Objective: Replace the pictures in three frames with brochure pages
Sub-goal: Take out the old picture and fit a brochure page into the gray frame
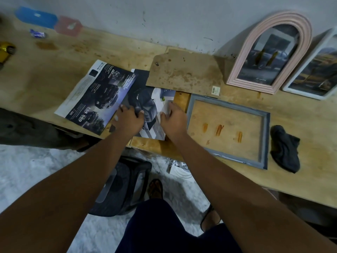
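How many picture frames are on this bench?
3: a pink arched frame leans against the wall, a white frame leans beside it, cut off at the edge, and a grey frame lies flat on the bench.

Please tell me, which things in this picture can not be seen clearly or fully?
1. Head view: the white frame is cut off by the right image edge.
2. Head view: the left hand and right hand cover part of the brochure page; their backs hide whether the fingers pinch it.
3. Head view: the small label has print too small to read.
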